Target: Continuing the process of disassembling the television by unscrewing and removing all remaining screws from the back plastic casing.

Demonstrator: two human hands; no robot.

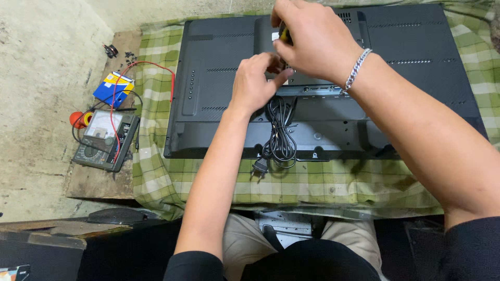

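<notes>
- The right hand (312, 44) is closing around a screwdriver (283, 34), gripping its dark-and-yellow handle; only a sliver of the tool is showing between the fingers.
- The screwdriver's long axis is seeming to run steeply down toward the TV (406, 67), tip end below the hand, though the tip itself is hidden.
- The left hand (255, 83) is sitting just beside and below the right hand, fingers curling together and pinching at the spot under the tool; what they are pinching is too small to tell.
- The TV is lying back-up under both hands, its long axis running left to right across a green checked cloth (312, 184) on the desk (94, 184).
- A coiled black cord (280, 132) is resting on the TV just below the left hand, its plug (260, 166) lying on the cloth.
- Well to the left of the left hand, a meter (104, 138) is lying with a red lead (151, 65) looping above it, next to a blue packet (114, 88).
</notes>
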